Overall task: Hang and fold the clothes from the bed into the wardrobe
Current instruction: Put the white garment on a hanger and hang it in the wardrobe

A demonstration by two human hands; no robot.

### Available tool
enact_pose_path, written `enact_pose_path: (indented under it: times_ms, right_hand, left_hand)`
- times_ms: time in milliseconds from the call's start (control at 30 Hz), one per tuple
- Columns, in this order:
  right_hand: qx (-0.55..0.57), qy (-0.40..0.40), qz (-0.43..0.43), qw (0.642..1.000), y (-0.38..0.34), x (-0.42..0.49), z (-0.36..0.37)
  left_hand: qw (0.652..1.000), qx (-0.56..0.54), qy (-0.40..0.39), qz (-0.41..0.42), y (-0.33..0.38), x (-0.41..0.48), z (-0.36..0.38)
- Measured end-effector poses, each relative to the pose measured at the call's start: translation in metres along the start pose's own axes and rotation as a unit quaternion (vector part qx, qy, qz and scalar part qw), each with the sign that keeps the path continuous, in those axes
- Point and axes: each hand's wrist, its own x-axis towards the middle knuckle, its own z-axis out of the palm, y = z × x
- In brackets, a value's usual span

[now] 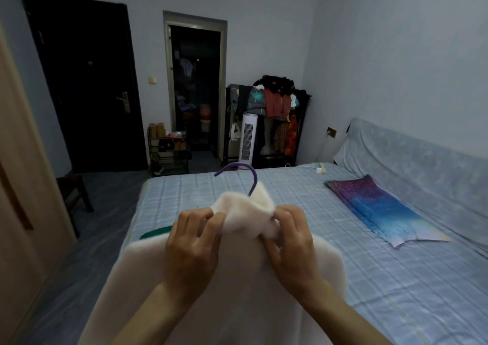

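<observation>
A cream-white fleece garment (pixel 237 286) with a green stripe at its left edge hangs in front of me over the bed (pixel 369 278). A purple hanger (pixel 249 178) pokes its hook out of the garment's collar. My left hand (pixel 194 247) pinches the collar's left side, and my right hand (pixel 287 241) grips the bunched collar on the right. The rest of the hanger is hidden inside the fabric.
A purple and blue cloth (pixel 380 207) lies on the bed's right side. A wooden wardrobe door (pixel 21 186) fills the left edge. At the back stand a dark door (pixel 87 85), a shoe rack (pixel 169 149), a white tower fan (pixel 248 138) and a loaded clothes rack (pixel 277 107).
</observation>
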Motion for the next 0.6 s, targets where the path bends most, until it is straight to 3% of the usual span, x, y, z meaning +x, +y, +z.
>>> enact_pose_path:
  times_ms: [367,600]
  right_hand:
    - [0.03,-0.057,-0.039,0.997,-0.027,-0.01,-0.026]
    - [0.085,-0.054,-0.082,0.991,-0.042,-0.015,-0.055]
  left_hand:
    - [0.999,0.001,-0.015,-0.031,0.031,-0.016,-0.045]
    - [0.994,0.099,-0.015,-0.038,0.078,-0.018,-0.085]
